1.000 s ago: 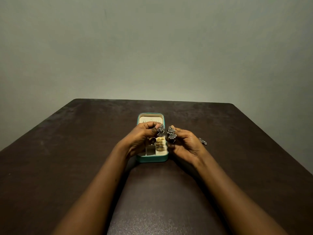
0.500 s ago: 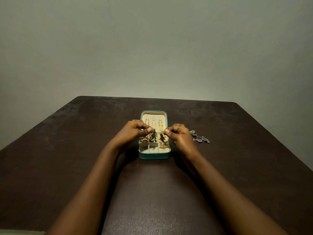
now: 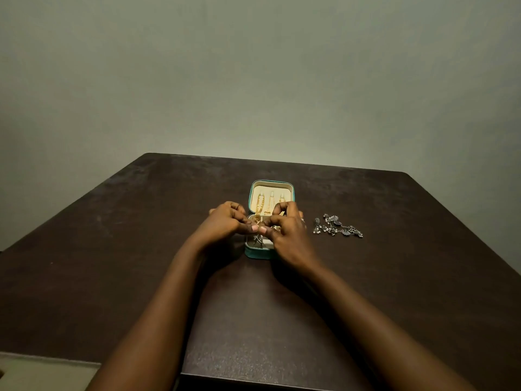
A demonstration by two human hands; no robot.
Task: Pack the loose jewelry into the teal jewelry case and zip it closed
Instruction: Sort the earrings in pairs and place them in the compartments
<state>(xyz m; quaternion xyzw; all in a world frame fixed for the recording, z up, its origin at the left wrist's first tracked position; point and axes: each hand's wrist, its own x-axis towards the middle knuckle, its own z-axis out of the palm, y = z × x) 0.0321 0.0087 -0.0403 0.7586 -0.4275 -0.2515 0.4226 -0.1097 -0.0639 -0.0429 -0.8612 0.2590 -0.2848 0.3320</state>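
The teal jewelry case (image 3: 253,253) lies open mid-table, its cream lid (image 3: 284,189) tipped back with gold chains (image 3: 260,204) hung inside. Both hands hover over the compartment tray. My left hand (image 3: 224,224) and my right hand (image 3: 289,234) have curled fingers, and their thumbs meet over the tray. A pair of dark silver earrings (image 3: 258,241) hangs just under the fingertips, pinched and reaching into a front compartment. Most of the tray is hidden by my hands. A loose silver necklace (image 3: 338,228) lies on the table to the right of the case.
The dark brown table (image 3: 141,249) ends at a far edge against a plain grey-green wall. Its near edge shows at the bottom left, with pale floor beyond.
Both hands have come down from above the case and drawn together, bringing the earrings to the front compartment. The camera has tilted, so the necklace on the right is in full view.
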